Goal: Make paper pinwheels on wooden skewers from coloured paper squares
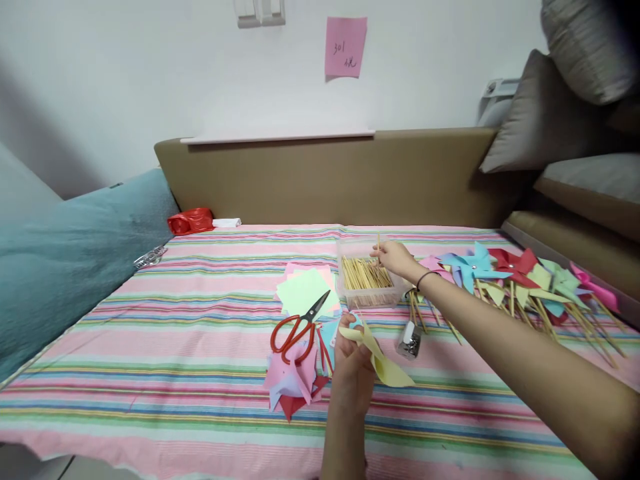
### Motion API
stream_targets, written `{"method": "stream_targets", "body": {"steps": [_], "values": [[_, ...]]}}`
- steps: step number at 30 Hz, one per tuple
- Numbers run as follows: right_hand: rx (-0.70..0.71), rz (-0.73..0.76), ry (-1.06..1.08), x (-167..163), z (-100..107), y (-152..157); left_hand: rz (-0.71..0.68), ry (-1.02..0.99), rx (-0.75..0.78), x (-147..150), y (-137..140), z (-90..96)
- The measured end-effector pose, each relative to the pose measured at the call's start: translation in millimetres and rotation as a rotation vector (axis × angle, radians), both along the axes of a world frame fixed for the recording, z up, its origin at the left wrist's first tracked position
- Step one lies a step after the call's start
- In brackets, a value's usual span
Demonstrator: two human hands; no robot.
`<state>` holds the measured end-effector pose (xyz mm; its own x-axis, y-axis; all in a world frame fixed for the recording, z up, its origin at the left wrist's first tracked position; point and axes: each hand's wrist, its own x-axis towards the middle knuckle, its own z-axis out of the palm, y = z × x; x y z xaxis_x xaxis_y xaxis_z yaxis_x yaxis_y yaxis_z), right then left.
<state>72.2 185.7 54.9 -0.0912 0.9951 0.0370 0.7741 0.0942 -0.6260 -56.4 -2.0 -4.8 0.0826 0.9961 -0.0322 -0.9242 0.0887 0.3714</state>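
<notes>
My left hand (pixel 353 363) is closed on a yellow paper pinwheel (pixel 387 370), its folded blades sticking out to the right. Over the clear plastic box (pixel 375 299), my right hand (pixel 393 258) pinches a thin wooden stick (pixel 379 241) that points upward. Many more wooden sticks (pixel 363 273) lie inside that box. Left of it, red-handled scissors (pixel 300 328) rest across a stack of pastel paper squares (pixel 303 290) and cut pink paper pieces (pixel 293 373). A small clear container of metal pins (pixel 410 340) stands just right of my left hand.
Finished pinwheels (pixel 480 267) on sticks are heaped at the right, under my right forearm. A striped cloth (pixel 175 347) covers the surface. A red plastic roll (pixel 191 221) lies at the back left, before the brown backrest (pixel 320 180). Grey cushions (pixel 540 120) are piled at right.
</notes>
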Motion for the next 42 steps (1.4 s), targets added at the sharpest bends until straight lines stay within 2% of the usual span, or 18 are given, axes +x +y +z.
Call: {"method": "stream_targets", "body": {"steps": [4, 6, 9, 12, 14, 17, 21, 25, 33, 42], "values": [[0.112, 0.019, 0.264, 11, 6, -69, 0.032, 0.047, 0.003, 0, 2, -0.6], [0.158, 0.099, 0.612, 18, 0, -112, 0.029, 0.085, 0.010, 2, 2, -0.2], [0.108, 0.060, 0.861, 27, -19, -166, -0.019, 0.155, 0.051, 6, 0, -0.1], [0.013, -0.038, 0.921, 35, -37, -194, -0.032, 0.223, 0.074, 13, -2, 0.0], [-0.010, -0.081, 0.925, 38, -44, -201, -0.020, 0.264, 0.058, 19, -3, 0.3], [0.030, -0.104, 0.902, 39, -47, -205, 0.005, 0.283, 0.015, 31, -4, -0.9], [0.112, -0.078, 0.827, 39, -46, -207, 0.070, 0.259, -0.038, 50, -4, -9.0], [0.103, -0.049, 0.809, 44, -48, -209, 0.083, 0.238, -0.034, 62, -5, -16.2], [0.023, -0.025, 0.950, 55, -48, -212, 0.084, 0.169, 0.009, 64, -8, -7.4], [0.015, 0.098, 0.896, 61, -45, -216, 0.100, 0.206, 0.039, 62, -17, 0.3]]}}
